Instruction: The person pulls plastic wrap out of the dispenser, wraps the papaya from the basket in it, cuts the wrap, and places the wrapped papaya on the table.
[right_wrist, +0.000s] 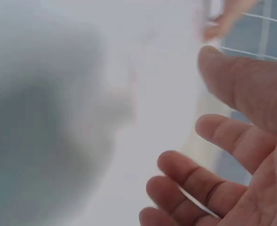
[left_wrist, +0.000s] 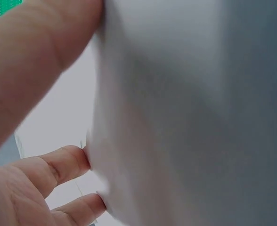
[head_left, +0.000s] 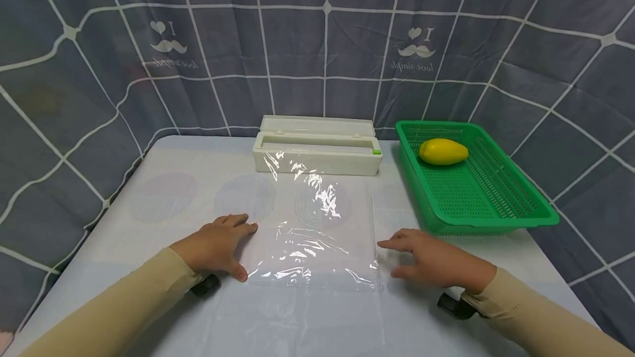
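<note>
A sheet of clear plastic wrap [head_left: 310, 236] lies on the table, running from a white wrap dispenser box [head_left: 317, 156] whose lid is raised at the back. My left hand [head_left: 218, 245] rests at the sheet's left edge, fingers spread and fingertips on the tabletop. In the left wrist view its fingers [left_wrist: 65, 165] are extended against the pale surface. On the other side, my right hand [head_left: 431, 258] is beside the sheet's right edge, its index finger pointing toward it. The right wrist view shows that hand's fingers [right_wrist: 195, 179] relaxed and apart, holding nothing.
A green plastic basket [head_left: 496, 222] stands at the right of the table, with a yellow mango-like fruit [head_left: 443, 151] inside. A small green slider [head_left: 376, 152] sits on the dispenser's right end. Grey checked curtains [head_left: 297, 43] surround the table [head_left: 173, 313].
</note>
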Demonstrator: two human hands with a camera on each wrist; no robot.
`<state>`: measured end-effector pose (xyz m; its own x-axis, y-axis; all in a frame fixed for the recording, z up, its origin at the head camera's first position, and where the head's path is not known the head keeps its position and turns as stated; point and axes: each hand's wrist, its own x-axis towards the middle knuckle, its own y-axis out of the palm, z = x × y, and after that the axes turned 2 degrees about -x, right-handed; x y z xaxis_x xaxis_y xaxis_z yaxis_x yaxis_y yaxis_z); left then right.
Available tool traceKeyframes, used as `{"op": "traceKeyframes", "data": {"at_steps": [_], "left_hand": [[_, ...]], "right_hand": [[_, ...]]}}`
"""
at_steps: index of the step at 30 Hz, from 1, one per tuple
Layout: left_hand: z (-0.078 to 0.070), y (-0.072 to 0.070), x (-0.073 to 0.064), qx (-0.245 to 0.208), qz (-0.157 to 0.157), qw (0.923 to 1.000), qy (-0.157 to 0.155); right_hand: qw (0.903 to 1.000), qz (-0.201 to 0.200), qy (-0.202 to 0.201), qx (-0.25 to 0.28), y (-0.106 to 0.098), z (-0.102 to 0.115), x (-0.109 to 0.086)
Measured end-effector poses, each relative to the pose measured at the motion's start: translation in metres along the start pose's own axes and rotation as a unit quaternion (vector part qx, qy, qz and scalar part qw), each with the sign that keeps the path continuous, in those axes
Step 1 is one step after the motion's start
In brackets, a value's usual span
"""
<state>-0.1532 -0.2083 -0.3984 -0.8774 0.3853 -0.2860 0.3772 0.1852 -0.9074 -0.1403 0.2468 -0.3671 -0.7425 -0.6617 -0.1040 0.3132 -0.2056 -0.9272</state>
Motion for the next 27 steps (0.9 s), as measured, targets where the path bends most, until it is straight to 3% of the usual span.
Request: {"op": "traceKeyframes", "data": {"at_steps": [5,10,16,21,27], "left_hand": [[0.001,0.0,-0.002,-0.012,0.0,0.9999,-0.004],[0.004,0.0,-0.002,-0.021,-0.001,0.9998,-0.005],[0.004,-0.001,-0.003,-0.019,-0.003,0.9998,-0.004],[0.003,-0.002,-0.003,-0.005,-0.004,1.0,0.003],[0.002,-0.001,-0.004,-0.016,-0.003,0.9998,0.006]], "right_hand": [[0.9978,-0.062,0.016,0.02,-0.053,0.002,0.0],[0.9907,-0.12,0.064,-0.009,-0.106,-0.012,0.004],[0.9815,-0.105,0.158,-0.024,-0.157,-0.056,0.028],[0.9766,-0.082,0.198,-0.018,-0.173,-0.097,0.046],[0.9722,-0.054,0.227,-0.023,-0.171,-0.145,0.058]]}}
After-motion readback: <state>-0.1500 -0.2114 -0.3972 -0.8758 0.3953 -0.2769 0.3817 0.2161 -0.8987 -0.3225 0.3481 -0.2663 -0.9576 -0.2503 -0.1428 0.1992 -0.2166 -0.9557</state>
